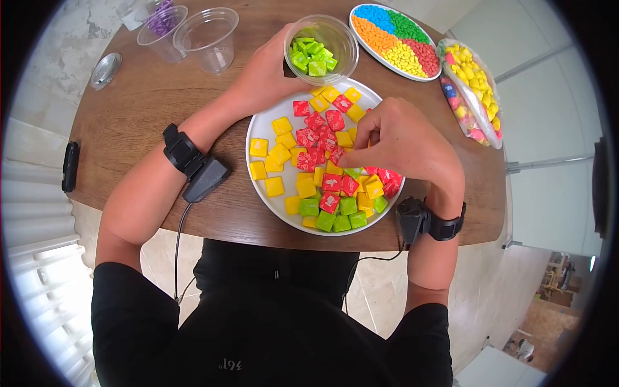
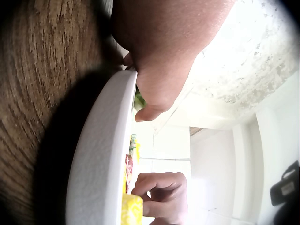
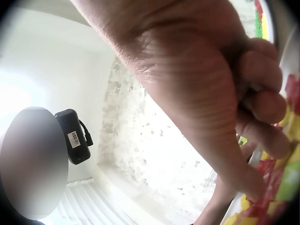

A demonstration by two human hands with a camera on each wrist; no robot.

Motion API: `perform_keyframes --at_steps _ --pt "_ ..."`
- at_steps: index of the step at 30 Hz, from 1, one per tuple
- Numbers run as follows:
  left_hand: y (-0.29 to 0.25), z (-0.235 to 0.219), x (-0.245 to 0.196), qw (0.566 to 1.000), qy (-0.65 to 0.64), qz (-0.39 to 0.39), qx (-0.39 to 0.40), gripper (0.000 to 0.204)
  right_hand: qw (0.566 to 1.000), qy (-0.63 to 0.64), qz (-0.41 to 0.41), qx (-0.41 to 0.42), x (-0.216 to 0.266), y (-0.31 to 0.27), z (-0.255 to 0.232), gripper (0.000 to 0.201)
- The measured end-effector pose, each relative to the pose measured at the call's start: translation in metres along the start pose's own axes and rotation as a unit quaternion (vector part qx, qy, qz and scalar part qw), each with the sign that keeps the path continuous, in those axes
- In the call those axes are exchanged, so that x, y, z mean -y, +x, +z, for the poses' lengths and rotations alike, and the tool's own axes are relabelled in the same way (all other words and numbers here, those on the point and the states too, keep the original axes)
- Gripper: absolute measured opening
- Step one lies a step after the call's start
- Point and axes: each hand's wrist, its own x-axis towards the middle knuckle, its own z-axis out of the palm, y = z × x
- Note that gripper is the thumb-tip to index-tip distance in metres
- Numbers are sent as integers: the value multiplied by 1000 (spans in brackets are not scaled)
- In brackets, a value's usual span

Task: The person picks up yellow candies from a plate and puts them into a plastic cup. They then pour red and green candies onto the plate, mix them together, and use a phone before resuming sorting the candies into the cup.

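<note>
A dark brown wooden table (image 1: 129, 129) spans most of the head view, and the round white plate (image 1: 263, 122) sits on it at the centre of the frame, its rim low and smooth. At the upper right lie a clear plastic bag (image 1: 474, 106) of mostly yellow pieces and, left of it, a smaller white plate (image 1: 382, 60) whose fill is parted into blue, green, orange, yellow and red. The left hand (image 1: 272, 72), top centre, is clamped round the side of a see-through cup (image 1: 346, 42), which is tilted so that its wide mouth faces the camera. The right hand (image 1: 403, 138) reaches over the right half of the round plate with bent fingers; thumb and forefinger show a gap in the right wrist view, but whether the tips pinch anything I cannot tell. Another clear cup (image 1: 216, 61) stands at the upper left. Smallest are the wrapped squares: green pieces (image 1: 316, 68), bright and glossy, heaped inside the held cup; red pieces (image 1: 306, 161) with pale printing, overlapping down the middle of the round plate; yellow pieces (image 1: 275, 186), plump and shiny, mostly spread along its left side; and more green squares (image 1: 340, 223), grouped at its lower edge.
</note>
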Motion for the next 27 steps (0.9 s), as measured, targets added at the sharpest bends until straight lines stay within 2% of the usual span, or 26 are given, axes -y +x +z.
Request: perform_keyframes --at_steps 3,7,13,15,16,18,19,22,24,27 --pt "0 0 -3 1000 -3 -5 0 87 999 -25 -35 -9 -4 -2 5 29" --pt "0 -1 -5 1000 -10 -7 2 85 998 -41 -38 -11 -3 -2 9 29" --pt "0 -1 -4 1000 -12 -7 0 85 997 11 -76 11 -2 0 9 23" --pt "0 -1 -4 1000 -14 -9 -2 85 993 93 -66 -9 1 0 6 23" --pt "0 -1 -5 1000 -17 -13 0 85 993 92 -67 -9 0 2 8 23" --pt "0 -1 -5 1000 -21 -16 3 85 978 174 -70 -89 -5 7 14 23" --pt "1 -1 -4 1000 -20 -13 4 85 978 174 -70 -89 -7 9 15 23" --pt "1 -1 -5 1000 -15 -13 4 86 988 105 -49 -101 -12 10 13 29" --pt "0 -1 -4 1000 -11 -16 3 87 1000 -5 5 3 -8 6 4 33" --pt "0 0 -1 1000 -9 -11 2 87 1000 -26 8 11 -5 3 4 34"
